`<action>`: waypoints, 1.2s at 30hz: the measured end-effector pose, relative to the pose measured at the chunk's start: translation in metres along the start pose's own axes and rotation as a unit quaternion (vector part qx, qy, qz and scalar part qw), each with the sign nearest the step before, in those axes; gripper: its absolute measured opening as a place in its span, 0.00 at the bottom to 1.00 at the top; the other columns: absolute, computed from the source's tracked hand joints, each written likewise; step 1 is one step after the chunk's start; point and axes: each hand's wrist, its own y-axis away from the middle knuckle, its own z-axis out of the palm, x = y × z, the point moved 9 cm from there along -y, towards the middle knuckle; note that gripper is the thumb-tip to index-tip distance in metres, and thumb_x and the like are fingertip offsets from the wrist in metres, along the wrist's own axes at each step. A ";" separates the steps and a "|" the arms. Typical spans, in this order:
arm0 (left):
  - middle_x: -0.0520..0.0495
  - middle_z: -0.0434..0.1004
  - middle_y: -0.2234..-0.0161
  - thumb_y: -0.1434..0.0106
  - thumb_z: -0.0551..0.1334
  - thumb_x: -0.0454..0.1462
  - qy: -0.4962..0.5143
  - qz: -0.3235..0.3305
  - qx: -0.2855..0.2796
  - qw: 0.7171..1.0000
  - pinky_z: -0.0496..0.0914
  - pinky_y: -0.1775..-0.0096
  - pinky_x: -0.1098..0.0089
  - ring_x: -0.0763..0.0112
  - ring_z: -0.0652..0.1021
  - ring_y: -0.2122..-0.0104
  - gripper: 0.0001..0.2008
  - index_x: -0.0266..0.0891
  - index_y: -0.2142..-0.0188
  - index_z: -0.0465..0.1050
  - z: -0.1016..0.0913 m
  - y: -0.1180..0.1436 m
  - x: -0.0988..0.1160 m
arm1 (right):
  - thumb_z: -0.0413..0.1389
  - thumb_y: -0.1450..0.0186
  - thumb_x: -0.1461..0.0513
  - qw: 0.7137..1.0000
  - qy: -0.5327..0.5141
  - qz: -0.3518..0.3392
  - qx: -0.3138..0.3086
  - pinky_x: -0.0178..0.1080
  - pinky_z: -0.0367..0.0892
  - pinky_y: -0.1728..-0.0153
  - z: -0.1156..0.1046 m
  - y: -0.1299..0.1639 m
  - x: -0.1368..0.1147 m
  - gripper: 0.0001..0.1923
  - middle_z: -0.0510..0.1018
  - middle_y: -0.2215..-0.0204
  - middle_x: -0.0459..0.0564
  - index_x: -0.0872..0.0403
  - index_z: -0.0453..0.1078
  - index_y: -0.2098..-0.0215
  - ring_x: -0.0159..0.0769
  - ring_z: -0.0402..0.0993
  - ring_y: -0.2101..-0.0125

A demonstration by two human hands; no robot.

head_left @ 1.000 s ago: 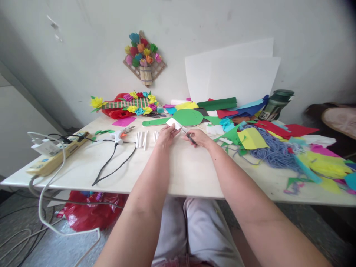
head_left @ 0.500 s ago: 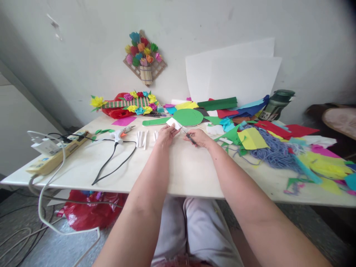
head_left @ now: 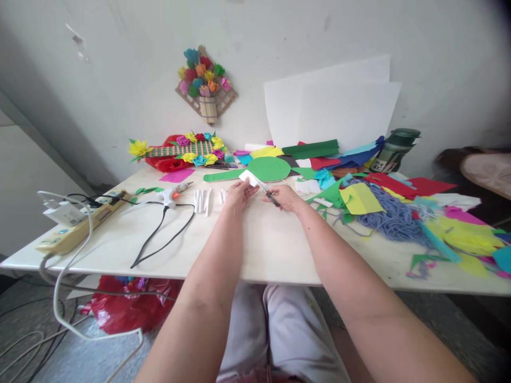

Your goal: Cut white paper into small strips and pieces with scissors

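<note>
Pinched in my left hand [head_left: 240,194] is a small piece of white paper [head_left: 248,176], held just above the table. My right hand [head_left: 284,198] is closed round the dark handles of a pair of scissors [head_left: 272,197]. The blades point up and left and lie against the paper's right edge. Behind both hands lies a green paddle-shaped piece [head_left: 269,168] with a round body and a long strip to the left. Several white paper rolls [head_left: 203,201] lie left of my left hand.
A white glue gun [head_left: 169,198] with a looped black cord lies left, near a power strip [head_left: 82,221]. Coloured paper [head_left: 361,199] and blue yarn [head_left: 393,218] spread over the right side. A dark green bottle [head_left: 395,151] leans at the back right. A flower-covered guitar-shaped craft [head_left: 179,150] lies at the back left.
The scissors' blades have swung a little and now show more plainly along the paper's right edge. Both hands stay in nearly the same place; the view has shifted slightly.
</note>
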 end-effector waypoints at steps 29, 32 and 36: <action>0.51 0.71 0.80 0.49 0.66 0.37 -0.010 0.029 -0.023 0.999 0.71 0.66 0.72 0.76 0.75 0.78 0.12 0.34 0.76 0.64 0.003 -0.001 0.005 | 0.59 0.47 0.55 0.997 0.053 0.046 0.013 0.26 0.57 0.86 -0.005 0.011 -0.013 0.20 0.71 0.82 0.42 0.56 0.71 0.59 0.22 0.60 0.87; 0.51 0.70 0.81 0.48 0.66 0.36 -0.019 0.029 -0.029 0.999 0.71 0.67 0.71 0.76 0.74 0.78 0.11 0.34 0.76 0.64 0.005 0.000 0.004 | 0.59 0.46 0.55 0.997 0.046 0.053 0.010 0.26 0.57 0.87 -0.005 0.012 -0.013 0.19 0.70 0.83 0.42 0.55 0.70 0.58 0.22 0.59 0.88; 0.51 0.70 0.81 0.48 0.65 0.36 -0.021 0.029 -0.026 0.999 0.71 0.66 0.71 0.76 0.74 0.78 0.11 0.34 0.77 0.63 0.005 0.000 0.005 | 0.59 0.45 0.56 0.998 0.030 0.054 0.008 0.26 0.56 0.87 -0.004 0.013 -0.013 0.19 0.69 0.85 0.41 0.55 0.70 0.57 0.22 0.59 0.89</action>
